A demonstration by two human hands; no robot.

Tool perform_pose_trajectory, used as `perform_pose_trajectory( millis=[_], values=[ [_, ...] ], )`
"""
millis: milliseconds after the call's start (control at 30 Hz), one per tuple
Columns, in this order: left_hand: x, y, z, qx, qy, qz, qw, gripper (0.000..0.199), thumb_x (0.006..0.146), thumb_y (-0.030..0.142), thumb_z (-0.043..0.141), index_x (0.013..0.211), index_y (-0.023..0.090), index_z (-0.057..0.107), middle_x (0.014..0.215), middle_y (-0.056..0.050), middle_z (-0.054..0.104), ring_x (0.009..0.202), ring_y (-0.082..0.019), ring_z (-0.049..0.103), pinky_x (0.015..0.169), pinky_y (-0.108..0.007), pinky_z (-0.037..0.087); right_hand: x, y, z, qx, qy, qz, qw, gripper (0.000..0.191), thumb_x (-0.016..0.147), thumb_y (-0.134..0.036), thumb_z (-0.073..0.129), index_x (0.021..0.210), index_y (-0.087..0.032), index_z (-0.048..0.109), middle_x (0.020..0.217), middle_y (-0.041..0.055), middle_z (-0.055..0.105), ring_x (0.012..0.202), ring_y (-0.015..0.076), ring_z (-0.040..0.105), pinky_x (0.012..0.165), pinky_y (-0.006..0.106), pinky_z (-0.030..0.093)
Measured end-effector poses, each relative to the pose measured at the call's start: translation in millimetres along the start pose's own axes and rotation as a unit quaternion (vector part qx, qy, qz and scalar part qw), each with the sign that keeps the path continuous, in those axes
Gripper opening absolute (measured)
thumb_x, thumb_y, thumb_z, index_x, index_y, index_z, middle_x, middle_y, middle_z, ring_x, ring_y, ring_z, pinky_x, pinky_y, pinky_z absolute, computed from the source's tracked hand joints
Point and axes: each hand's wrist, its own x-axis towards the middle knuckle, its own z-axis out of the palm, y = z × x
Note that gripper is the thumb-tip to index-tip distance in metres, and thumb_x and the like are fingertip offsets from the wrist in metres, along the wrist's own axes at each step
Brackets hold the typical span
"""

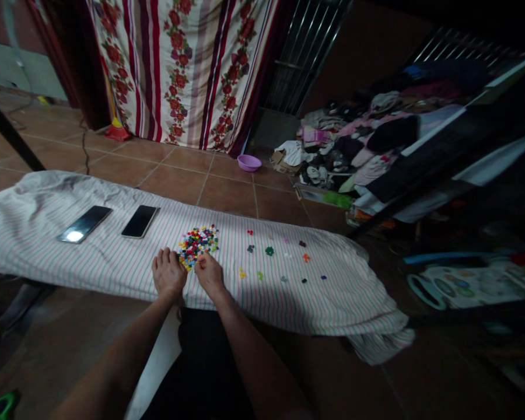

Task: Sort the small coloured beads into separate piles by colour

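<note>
A heaped pile of small multicoloured pieces (200, 240), too small to name more exactly, lies on a striped cloth (166, 291). At the pile's near left edge, my left hand (168, 273) rests on the cloth with its fingers stretched out. My right hand (209, 275) touches the pile's near right side, thumb and fingertips pinched together; whatever they hold is hidden. To the right, small same-coloured groups are set apart, among them red pieces (250, 232), dark green pieces (269, 251), orange pieces (306, 258), yellow pieces (242, 273) and dark blue pieces (324, 277).
Left of the pile lie two phones, a black phone (140, 221) and a phone reflecting light (86, 224). A purple basin (249, 163) stands on the tiled floor beyond. Heaped clothes (359, 140) are at the right, behind a dark slanting bar. A floral curtain (192, 70) hangs behind.
</note>
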Motion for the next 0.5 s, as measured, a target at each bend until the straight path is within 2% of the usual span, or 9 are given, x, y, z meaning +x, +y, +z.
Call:
perform_pose_trajectory(
  millis=[133, 267, 367, 500],
  values=[
    [0, -2, 1.3, 0.005, 0.0, 0.01, 1.0, 0.036, 0.087, 0.022, 0.041, 0.112, 0.01, 0.065, 0.137, -0.021, 0.059, 0.138, -0.034, 0.045, 0.114, -0.051, 0.032, -2, 11, -4, 0.077, 0.023, 0.034, 0.996, 0.014, 0.09, -0.021, 0.055, 0.1, -0.026, 0.063, 0.098, -0.0007, 0.074, 0.089, 0.0137, 0.069, 0.08, 0.024, 0.051],
    [0, -4, 4.6, 0.004, 0.003, 0.01, 1.0, 0.037, 0.086, 0.023, 0.042, 0.112, 0.011, 0.064, 0.137, -0.021, 0.059, 0.138, -0.034, 0.045, 0.115, -0.051, 0.031, -8, 34, -24, 0.063, 0.078, 0.037, 0.994, 0.022, 0.09, -0.021, 0.052, 0.107, -0.025, 0.066, 0.108, 0.0016, 0.072, 0.095, 0.0144, 0.068, 0.087, 0.027, 0.052],
    [0, -5, 5.4, 0.001, 0.003, 0.008, 1.0, 0.037, 0.086, 0.023, 0.042, 0.112, 0.01, 0.064, 0.137, -0.021, 0.058, 0.138, -0.034, 0.044, 0.115, -0.051, 0.03, -14, 60, -44, 0.042, 0.119, 0.023, 0.992, 0.025, 0.088, -0.018, 0.049, 0.102, -0.022, 0.069, 0.105, 0.0043, 0.071, 0.095, 0.016, 0.067, 0.089, 0.028, 0.052],
    [1, -5, 4.7, 0.003, 0.0, 0.007, 1.0, 0.036, 0.085, 0.023, 0.042, 0.111, 0.01, 0.065, 0.136, -0.02, 0.059, 0.137, -0.034, 0.045, 0.114, -0.051, 0.032, -20, 94, -64, 0.04, 0.18, -0.006, 0.983, 0.027, 0.083, -0.015, 0.047, 0.094, -0.02, 0.071, 0.095, 0.0053, 0.07, 0.087, 0.0174, 0.065, 0.085, 0.03, 0.053]
  ],
)
